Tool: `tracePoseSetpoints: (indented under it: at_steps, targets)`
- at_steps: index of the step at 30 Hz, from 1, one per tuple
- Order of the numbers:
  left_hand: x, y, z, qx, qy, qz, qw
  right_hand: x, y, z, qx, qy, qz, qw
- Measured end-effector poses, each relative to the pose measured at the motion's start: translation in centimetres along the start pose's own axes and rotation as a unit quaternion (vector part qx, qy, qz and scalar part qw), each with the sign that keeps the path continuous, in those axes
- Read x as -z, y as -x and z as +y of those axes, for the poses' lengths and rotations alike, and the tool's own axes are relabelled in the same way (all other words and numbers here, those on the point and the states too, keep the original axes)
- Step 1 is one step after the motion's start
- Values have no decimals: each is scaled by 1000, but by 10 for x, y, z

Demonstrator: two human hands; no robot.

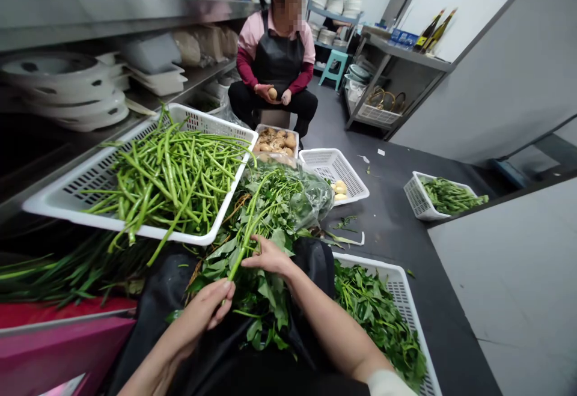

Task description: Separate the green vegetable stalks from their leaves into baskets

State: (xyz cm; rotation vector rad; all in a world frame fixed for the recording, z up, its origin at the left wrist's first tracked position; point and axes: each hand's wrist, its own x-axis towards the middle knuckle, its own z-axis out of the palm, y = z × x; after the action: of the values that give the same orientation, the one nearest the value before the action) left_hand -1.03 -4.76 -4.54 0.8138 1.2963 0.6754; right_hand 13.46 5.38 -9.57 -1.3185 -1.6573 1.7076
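Left hand (pixel 208 303) pinches a stem (pixel 239 259) by the basket's (pixel 205 240) near corner, right hand (pixel 268 258) spread beside it; leaf-picking, I think, needing gentle pulls.

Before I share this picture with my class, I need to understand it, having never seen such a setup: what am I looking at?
There is no machine here, just a person's bare hands. The single picture comes from a camera worn on their head, looking forward and down. The left hand holds a green stem; the right hand, partly open, is beside it, and contact is hard to judge. Leafy greens spread just ahead. A white basket on the left holds long stems. Facing the camera, a seated co-worker holds something round and brown.
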Motion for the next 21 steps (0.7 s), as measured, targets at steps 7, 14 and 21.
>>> tracePoseSetpoints:
  at_steps: [7, 14, 21]
  targets:
    - [-2, 28, 3, 40, 47, 32, 998, 13, -29, 3, -15, -63, 177, 982]
    - [6, 36, -9, 72, 35, 74, 994, 15, -1, -6, -21, -254, 15, 967]
    - [1, 27, -13, 67, 72, -55, 994, -17, 3, -28, -31, -388, 18, 921]
